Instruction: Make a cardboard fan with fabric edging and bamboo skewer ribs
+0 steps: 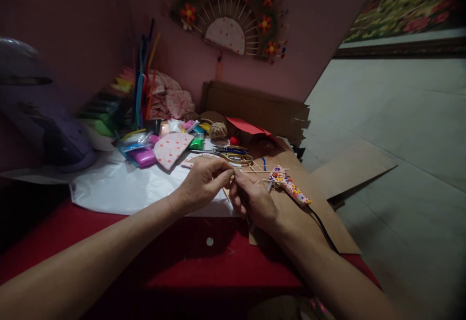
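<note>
Over the front of the table, my left hand [209,181] and my right hand [255,198] meet fingertip to fingertip. Both are closed in a pinch, and whatever lies between the fingers is too small and hidden to name. Just beyond them several thin wooden sticks [255,168] lie on brown cardboard. A glue gun wrapped in flowered cloth [289,186] rests to the right of my right hand, its black cord trailing toward the front. Behind my left hand are scissors [236,157] and a half-round piece of dotted pink fabric [173,149].
White sheeting [120,184] and a cardboard sheet [327,227] cover parts of the red tablecloth [153,257]. Clay packets [143,157], a twine ball [218,130] and red paper [247,126] sit at the back. A purple container [43,116] stands left. A flowered fan [225,33] hangs on the wall.
</note>
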A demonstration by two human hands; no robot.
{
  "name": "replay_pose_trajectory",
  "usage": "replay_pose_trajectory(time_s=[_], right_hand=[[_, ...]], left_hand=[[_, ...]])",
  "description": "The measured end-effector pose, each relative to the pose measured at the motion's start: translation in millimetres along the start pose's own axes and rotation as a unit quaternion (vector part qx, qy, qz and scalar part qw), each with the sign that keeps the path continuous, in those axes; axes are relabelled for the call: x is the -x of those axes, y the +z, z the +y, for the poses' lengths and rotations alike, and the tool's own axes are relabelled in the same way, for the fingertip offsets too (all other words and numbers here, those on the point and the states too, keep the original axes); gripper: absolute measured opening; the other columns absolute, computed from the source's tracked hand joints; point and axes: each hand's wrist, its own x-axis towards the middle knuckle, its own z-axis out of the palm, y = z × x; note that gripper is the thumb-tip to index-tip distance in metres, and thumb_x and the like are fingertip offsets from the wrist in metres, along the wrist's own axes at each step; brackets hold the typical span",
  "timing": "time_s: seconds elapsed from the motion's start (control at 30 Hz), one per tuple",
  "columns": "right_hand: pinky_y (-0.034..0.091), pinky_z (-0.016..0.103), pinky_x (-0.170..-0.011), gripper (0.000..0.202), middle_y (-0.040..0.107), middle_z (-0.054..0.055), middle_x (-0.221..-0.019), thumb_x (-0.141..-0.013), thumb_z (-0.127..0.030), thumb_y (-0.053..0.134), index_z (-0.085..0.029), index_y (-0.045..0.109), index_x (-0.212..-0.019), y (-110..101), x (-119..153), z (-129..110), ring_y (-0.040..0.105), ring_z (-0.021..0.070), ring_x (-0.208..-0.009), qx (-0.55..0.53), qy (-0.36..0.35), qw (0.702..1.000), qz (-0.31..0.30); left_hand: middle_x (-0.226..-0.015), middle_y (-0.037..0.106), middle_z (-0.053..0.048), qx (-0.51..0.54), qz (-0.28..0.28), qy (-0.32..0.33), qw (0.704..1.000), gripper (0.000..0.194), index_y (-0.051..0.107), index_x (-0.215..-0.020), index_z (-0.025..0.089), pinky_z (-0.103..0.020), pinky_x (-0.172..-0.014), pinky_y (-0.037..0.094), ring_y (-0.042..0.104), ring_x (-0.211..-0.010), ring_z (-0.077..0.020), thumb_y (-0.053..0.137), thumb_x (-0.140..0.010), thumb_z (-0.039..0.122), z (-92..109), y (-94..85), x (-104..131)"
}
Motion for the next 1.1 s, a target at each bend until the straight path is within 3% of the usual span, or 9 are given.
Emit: replay_pose_trajectory(time_s=[0.27,0.53,0.67,0.83,1.1], right_hand=[[0.022,0.014,-0.028,0.044,0.047,-0.005,-0.038,-0.084,-0.05,0.048,-0.015,0.052,-0.058,0.1,1.8,1.5,0.034,0.0032,-0.026,0.064,-0.021,0.998,0.014],[0.021,0.015,-0.028,0.04,0.044,-0.005,-0.037,-0.083,-0.045,0.05,-0.015,0.052,-0.057,-0.8,0.0,-2.0,0.033,0.0043,-0.027,-0.092,0.035,0.993,-0.062],[0.021,0.015,-0.029,0.042,0.043,-0.006,-0.038,-0.081,-0.048,0.052,-0.016,0.05,-0.056,-1.1,0.6,-5.5,0.031,0.0036,-0.028,-0.105,0.048,0.992,-0.059],[0.02,0.015,-0.028,0.044,0.044,-0.006,-0.037,-0.077,-0.055,0.054,-0.016,0.05,-0.057,-0.3,-0.8,-4.9,0.033,0.0039,-0.027,-0.1,0.063,0.993,-0.018],[0.022,0.016,-0.027,0.049,0.045,-0.004,-0.035,-0.079,-0.058,0.05,-0.015,0.051,-0.055,1.8,-2.5,3.2,0.034,0.0044,-0.026,-0.036,0.026,0.999,-0.008]], left_hand=[[-0.069,0.066,-0.007,0.023,-0.005,-0.02,1.0,0.017,0.066,-0.072,0.011,-0.023,-0.051,0.046,0.055,-0.053,-0.0104,0.055,-0.08,0.021,2.2,-1.1,-0.5],[-0.061,0.061,-0.003,0.08,0.006,-0.073,0.994,0.015,0.061,-0.072,0.011,-0.024,-0.049,0.046,0.056,-0.053,-0.0113,0.054,-0.08,0.022,-4.2,4.4,0.5],[-0.065,0.064,-0.004,0.049,0.01,-0.049,0.998,0.017,0.063,-0.072,0.012,-0.024,-0.051,0.046,0.056,-0.055,-0.0112,0.054,-0.081,0.023,-2.6,3.6,1.1],[-0.065,0.065,-0.004,0.008,-0.024,0.003,1.0,0.014,0.066,-0.074,0.012,-0.023,-0.052,0.044,0.057,-0.056,-0.0111,0.054,-0.081,0.018,0.7,2.1,1.2],[-0.066,0.065,-0.003,-0.11,-0.009,0.044,0.993,0.008,0.061,-0.07,0.015,-0.025,-0.058,0.044,0.057,-0.062,-0.0122,0.055,-0.076,0.012,-2.8,6.3,5.1]])
